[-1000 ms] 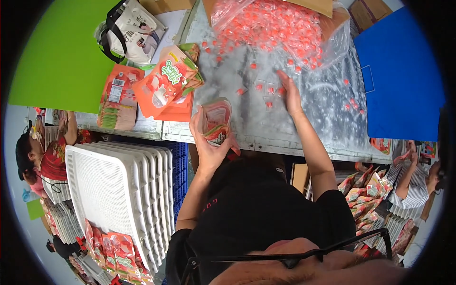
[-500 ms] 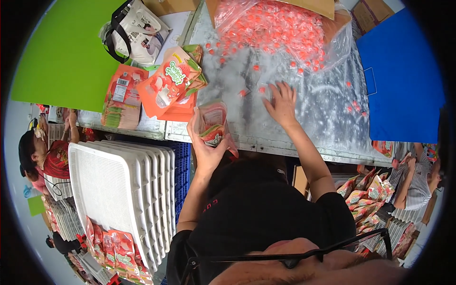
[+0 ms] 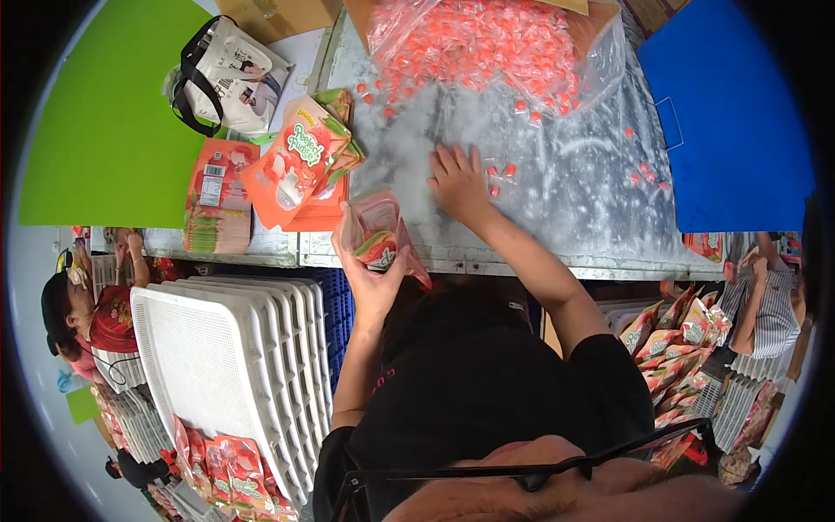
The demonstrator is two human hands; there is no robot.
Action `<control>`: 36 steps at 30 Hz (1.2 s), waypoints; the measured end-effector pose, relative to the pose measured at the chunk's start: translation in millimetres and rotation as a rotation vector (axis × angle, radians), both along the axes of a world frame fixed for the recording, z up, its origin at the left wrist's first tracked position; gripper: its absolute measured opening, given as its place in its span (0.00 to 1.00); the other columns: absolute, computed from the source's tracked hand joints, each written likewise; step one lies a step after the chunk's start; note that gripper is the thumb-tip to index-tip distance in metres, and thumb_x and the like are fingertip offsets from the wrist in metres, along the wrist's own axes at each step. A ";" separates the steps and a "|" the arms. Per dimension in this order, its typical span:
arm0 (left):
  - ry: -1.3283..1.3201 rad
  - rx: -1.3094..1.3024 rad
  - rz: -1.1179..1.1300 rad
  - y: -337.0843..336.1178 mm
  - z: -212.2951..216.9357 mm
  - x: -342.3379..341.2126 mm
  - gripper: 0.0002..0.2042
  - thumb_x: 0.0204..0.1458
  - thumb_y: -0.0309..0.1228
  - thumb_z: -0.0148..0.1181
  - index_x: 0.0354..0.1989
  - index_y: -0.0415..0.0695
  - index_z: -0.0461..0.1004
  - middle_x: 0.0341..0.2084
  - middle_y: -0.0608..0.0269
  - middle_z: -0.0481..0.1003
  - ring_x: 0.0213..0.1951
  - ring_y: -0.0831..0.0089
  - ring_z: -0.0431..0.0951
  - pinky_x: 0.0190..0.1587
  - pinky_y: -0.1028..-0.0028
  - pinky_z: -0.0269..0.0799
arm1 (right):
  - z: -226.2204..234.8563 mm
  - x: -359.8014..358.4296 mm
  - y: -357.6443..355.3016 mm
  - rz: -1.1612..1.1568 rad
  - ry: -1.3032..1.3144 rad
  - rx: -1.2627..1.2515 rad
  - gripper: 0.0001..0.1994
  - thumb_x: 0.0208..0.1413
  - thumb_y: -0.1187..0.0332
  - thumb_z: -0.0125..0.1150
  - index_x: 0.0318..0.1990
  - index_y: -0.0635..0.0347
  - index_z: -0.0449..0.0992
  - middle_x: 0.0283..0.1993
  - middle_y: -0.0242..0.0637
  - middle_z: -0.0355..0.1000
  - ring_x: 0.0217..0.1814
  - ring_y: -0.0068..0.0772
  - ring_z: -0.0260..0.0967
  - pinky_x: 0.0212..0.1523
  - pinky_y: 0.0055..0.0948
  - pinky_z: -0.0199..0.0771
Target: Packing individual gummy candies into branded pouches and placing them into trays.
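My left hand (image 3: pixel 372 283) grips a red and clear snack pouch (image 3: pixel 380 211), its mouth open and facing up, at the table's front edge. On the metal table lies my right hand (image 3: pixel 461 187), palm down with its fingers stretched out. Just right of that hand are a few small red wrapped candies (image 3: pixel 510 170). Whether anything is under the palm is hidden. Behind it, a big heap of the same red candies (image 3: pixel 478 43) spills from a plastic-lined box. Left of the held pouch lies a pile of flat printed pouches (image 3: pixel 300 152).
A white tote bag (image 3: pixel 235 74) stands back left by a green panel (image 3: pixel 104 130). A blue panel (image 3: pixel 731 122) edges the right. Below the table are stacked white trays (image 3: pixel 196 348) and filled pouches (image 3: pixel 674 348). Other people are at both sides.
My right hand has moved left across the metal, and loose candies now lie on its right side. My left hand still holds the pouch. The whole view has shifted slightly.
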State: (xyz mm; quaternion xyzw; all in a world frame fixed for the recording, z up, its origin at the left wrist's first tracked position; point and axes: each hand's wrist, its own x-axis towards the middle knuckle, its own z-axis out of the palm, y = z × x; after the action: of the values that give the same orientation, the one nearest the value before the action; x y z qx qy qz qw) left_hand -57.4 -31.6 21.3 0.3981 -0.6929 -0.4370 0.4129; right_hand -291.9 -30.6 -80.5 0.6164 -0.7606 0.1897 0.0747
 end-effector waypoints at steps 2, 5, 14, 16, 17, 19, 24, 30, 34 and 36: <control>0.013 -0.001 0.003 -1.6 0.3 -1.7 0.50 0.35 0.21 0.74 0.72 0.38 0.52 0.62 0.47 0.58 0.63 0.54 0.60 0.66 0.61 0.57 | 19.9 -9.8 16.1 0.007 0.034 0.013 0.26 0.56 0.55 0.64 0.61 0.50 0.72 0.68 0.41 0.63 0.74 0.51 0.52 0.71 0.63 0.46; 0.039 -0.049 -0.014 -3.2 -0.7 -4.3 0.50 0.35 0.22 0.74 0.71 0.39 0.52 0.63 0.46 0.57 0.63 0.54 0.60 0.66 0.61 0.57 | 32.7 -51.1 45.1 -0.023 -0.106 -0.028 0.27 0.56 0.54 0.63 0.63 0.46 0.71 0.70 0.38 0.62 0.74 0.51 0.51 0.71 0.63 0.45; -0.052 -0.200 -0.057 -0.1 27.8 -24.2 0.48 0.35 0.20 0.71 0.71 0.39 0.53 0.60 0.45 0.58 0.63 0.51 0.60 0.65 0.60 0.58 | 31.6 -32.7 44.5 0.058 -0.125 0.127 0.29 0.57 0.50 0.62 0.66 0.37 0.69 0.75 0.35 0.53 0.77 0.50 0.45 0.72 0.64 0.40; -0.052 -0.315 -0.111 1.1 33.7 -24.5 0.50 0.33 0.22 0.71 0.70 0.40 0.53 0.60 0.44 0.56 0.63 0.50 0.60 0.65 0.58 0.58 | 22.1 -34.5 43.7 0.114 -0.132 -0.001 0.24 0.54 0.54 0.66 0.59 0.41 0.75 0.68 0.35 0.61 0.71 0.50 0.53 0.68 0.63 0.48; 0.015 -0.414 -0.139 -0.5 26.7 -19.9 0.51 0.31 0.24 0.72 0.71 0.40 0.52 0.62 0.43 0.55 0.64 0.48 0.58 0.65 0.56 0.58 | 17.4 -34.8 44.0 0.117 -0.138 -0.004 0.24 0.54 0.54 0.66 0.59 0.41 0.75 0.68 0.35 0.61 0.71 0.50 0.53 0.68 0.63 0.48; 0.037 -0.439 -0.137 -2.2 25.0 -20.6 0.51 0.31 0.24 0.72 0.70 0.40 0.51 0.62 0.43 0.54 0.65 0.48 0.57 0.65 0.56 0.58 | 12.4 -38.0 44.0 0.175 -0.163 -0.086 0.19 0.52 0.57 0.68 0.51 0.47 0.78 0.58 0.37 0.68 0.62 0.46 0.62 0.59 0.51 0.63; 0.145 0.062 -0.174 -13.8 -15.2 -45.5 0.51 0.35 0.21 0.72 0.71 0.37 0.47 0.63 0.44 0.54 0.67 0.51 0.55 0.67 0.58 0.56 | 3.7 -47.4 48.3 0.147 -0.273 -0.189 0.12 0.54 0.63 0.66 0.44 0.55 0.78 0.41 0.36 0.73 0.40 0.39 0.69 0.37 0.36 0.69; -0.072 -0.314 -0.197 -6.6 15.9 -55.6 0.52 0.34 0.21 0.74 0.72 0.43 0.49 0.60 0.46 0.53 0.61 0.46 0.59 0.65 0.57 0.59 | 90.1 -45.3 34.7 -0.115 -1.541 -0.392 0.08 0.63 0.66 0.59 0.42 0.60 0.78 0.31 0.28 0.72 0.28 0.20 0.65 0.27 0.23 0.63; -0.019 -0.315 -0.234 -3.9 19.4 -67.6 0.53 0.32 0.21 0.75 0.71 0.46 0.51 0.60 0.46 0.52 0.60 0.45 0.59 0.63 0.55 0.60 | 171.5 -8.9 33.9 0.108 -1.803 -0.567 0.11 0.64 0.63 0.57 0.43 0.59 0.79 0.31 0.26 0.73 0.28 0.18 0.66 0.29 0.20 0.64; -0.017 -0.381 -0.226 -4.0 18.2 -71.4 0.53 0.31 0.23 0.76 0.70 0.46 0.52 0.59 0.46 0.53 0.60 0.46 0.59 0.62 0.54 0.60 | 175.5 -3.8 40.9 0.101 -1.587 -0.424 0.10 0.63 0.63 0.59 0.43 0.60 0.80 0.32 0.28 0.74 0.27 0.19 0.67 0.30 0.21 0.66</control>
State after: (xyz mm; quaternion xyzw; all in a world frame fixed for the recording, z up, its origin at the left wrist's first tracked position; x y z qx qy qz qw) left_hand -128.8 -35.6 39.5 0.2364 -0.8067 -0.3385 0.4229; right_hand -295.7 10.2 95.0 0.3052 -0.5067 0.7116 -0.3791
